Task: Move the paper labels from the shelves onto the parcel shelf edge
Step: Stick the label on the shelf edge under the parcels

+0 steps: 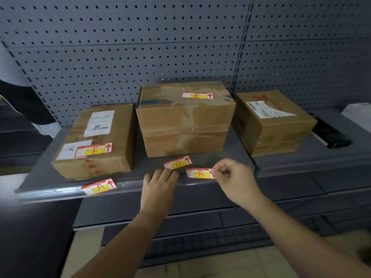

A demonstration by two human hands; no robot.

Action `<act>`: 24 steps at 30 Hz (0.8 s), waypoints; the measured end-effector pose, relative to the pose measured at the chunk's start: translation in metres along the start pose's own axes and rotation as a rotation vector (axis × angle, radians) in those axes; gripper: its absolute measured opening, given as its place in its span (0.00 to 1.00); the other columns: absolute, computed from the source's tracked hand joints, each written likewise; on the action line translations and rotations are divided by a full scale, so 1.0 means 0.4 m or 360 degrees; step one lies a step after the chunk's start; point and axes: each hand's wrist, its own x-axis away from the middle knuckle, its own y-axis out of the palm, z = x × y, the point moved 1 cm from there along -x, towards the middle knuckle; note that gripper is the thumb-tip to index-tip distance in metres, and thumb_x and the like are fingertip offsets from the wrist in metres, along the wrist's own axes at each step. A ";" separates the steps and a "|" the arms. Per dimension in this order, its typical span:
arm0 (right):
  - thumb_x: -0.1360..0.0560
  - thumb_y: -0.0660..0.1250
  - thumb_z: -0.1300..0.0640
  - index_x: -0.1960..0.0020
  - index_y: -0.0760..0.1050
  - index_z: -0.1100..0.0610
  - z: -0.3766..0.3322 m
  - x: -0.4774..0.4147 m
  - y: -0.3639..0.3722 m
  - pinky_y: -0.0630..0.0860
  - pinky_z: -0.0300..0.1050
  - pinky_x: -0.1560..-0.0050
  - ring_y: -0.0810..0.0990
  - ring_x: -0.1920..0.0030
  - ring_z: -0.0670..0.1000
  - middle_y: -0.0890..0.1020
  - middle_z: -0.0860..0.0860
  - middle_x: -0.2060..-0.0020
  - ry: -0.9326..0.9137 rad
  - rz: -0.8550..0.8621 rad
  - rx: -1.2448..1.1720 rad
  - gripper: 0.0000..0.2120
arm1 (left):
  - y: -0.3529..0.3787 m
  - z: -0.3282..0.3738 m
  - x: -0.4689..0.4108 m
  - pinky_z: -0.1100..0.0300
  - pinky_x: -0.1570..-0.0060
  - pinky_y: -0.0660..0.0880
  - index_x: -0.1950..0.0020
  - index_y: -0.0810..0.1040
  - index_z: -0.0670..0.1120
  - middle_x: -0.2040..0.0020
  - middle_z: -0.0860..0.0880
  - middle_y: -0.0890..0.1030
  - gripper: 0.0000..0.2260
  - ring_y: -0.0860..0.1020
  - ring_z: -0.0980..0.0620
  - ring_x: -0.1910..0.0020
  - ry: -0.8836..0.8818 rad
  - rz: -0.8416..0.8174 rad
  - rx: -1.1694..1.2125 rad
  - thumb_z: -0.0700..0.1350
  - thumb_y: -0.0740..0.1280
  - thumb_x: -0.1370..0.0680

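Note:
Several red-and-yellow paper labels lie around a grey parcel shelf. Label B (197, 173) is at the shelf's front, and my right hand (233, 177) pinches its right end. Label D (177, 162) lies flat just behind it; the straight fingers of my left hand (159, 184) touch the shelf by its lower left corner. Label A (99, 186) sits on the clear front edge strip (52, 192) of the shelf at the left. Label F (93, 150) is on the left box, label E (197, 95) on the tall middle box.
Three cardboard boxes (186, 125) stand on the shelf against a pegboard back wall (140, 47). A black flat object (329, 131) lies at the right beyond the third box. Lower grey shelves run below, and another person's dark sleeve (22, 101) shows at the far left.

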 end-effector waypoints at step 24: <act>0.26 0.73 0.55 0.57 0.80 0.48 0.028 -0.001 -0.001 0.73 0.29 0.63 0.79 0.62 0.41 0.82 0.44 0.64 0.0066 0.0027 -0.0124 0.03 | 0.110 -0.030 0.041 0.47 0.53 0.72 0.40 0.76 0.43 0.49 0.44 0.80 0.12 0.75 0.43 0.54 0.0348 0.0627 0.0149 0.37 0.58 0.21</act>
